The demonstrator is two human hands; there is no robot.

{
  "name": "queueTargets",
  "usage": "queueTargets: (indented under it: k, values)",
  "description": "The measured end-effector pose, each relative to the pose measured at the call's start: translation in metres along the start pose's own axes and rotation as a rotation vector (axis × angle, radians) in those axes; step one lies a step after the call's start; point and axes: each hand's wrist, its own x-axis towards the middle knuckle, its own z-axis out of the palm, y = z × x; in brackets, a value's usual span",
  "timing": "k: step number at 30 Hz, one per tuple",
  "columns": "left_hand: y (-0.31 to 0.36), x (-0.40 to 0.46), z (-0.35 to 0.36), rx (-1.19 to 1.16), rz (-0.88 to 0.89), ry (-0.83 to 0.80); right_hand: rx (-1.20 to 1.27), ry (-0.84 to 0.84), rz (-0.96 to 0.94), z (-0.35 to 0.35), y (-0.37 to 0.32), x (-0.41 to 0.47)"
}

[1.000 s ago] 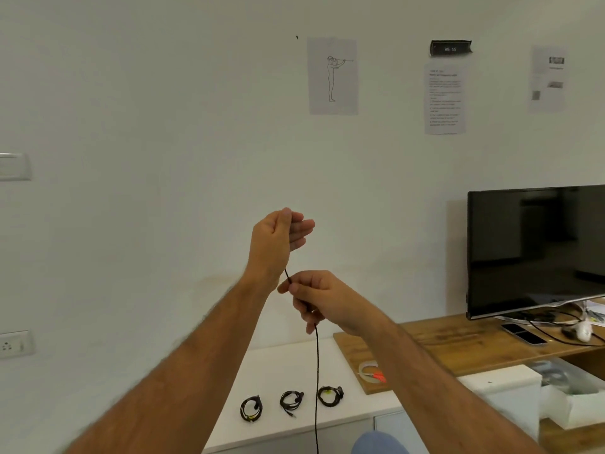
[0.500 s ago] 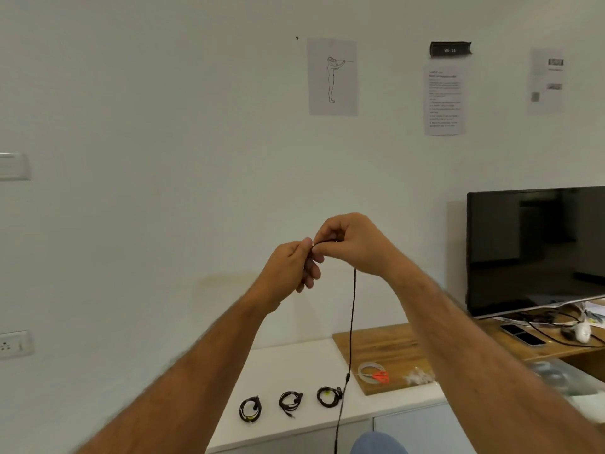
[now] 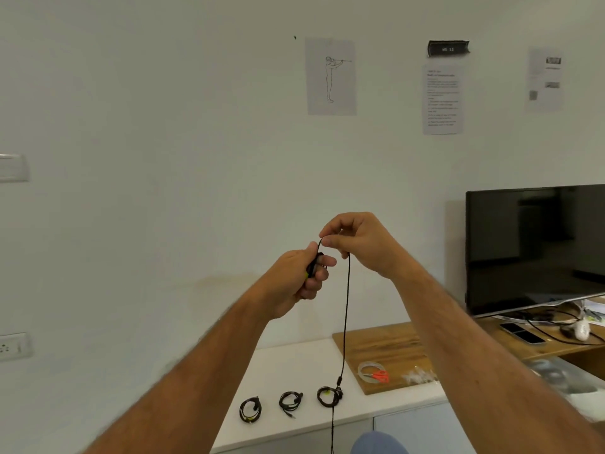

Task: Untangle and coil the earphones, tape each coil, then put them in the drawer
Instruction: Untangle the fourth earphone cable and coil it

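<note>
I hold a black earphone cable [image 3: 346, 316] up in front of the wall. My left hand [image 3: 296, 280] grips a small wound bundle of it, with a bit of yellow-green showing between the fingers. Just above and to the right, my right hand [image 3: 355, 242] pinches the cable, and the rest hangs straight down past the cabinet's front edge. Three coiled black earphones [image 3: 250, 409] [image 3: 290, 401] [image 3: 329, 396] lie in a row on the white cabinet top [image 3: 294, 365]. A clear tape roll [image 3: 368, 370] with an orange tab lies on the wooden board [image 3: 379, 345].
A dark monitor [image 3: 537, 247] stands at the right on a wooden desk, with phones [image 3: 520, 332], cables and a white object below it. Papers hang on the wall. Drawer fronts [image 3: 412, 427] show under the cabinet top. Small clear pieces [image 3: 420, 375] lie on the board.
A second ago my right hand was below the left, pinching the cable. It rose over the left hand, carrying the cable up and around, and the left hand dropped slightly.
</note>
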Motion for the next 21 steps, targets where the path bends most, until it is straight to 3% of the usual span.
queueTargets:
  k: [7, 17, 21]
  values:
    - [0.01, -0.003, 0.001, -0.069, 0.117, -0.021, 0.126, 0.008, 0.041, 0.008, 0.009, -0.004]
    - [0.025, 0.003, 0.003, -0.081, 0.224, 0.056, 0.511, 0.058, 0.138, 0.046, 0.02, -0.023]
    - [0.033, 0.006, 0.006, -0.127, 0.286, 0.109, 0.536, 0.023, 0.182, 0.067, 0.022, -0.036]
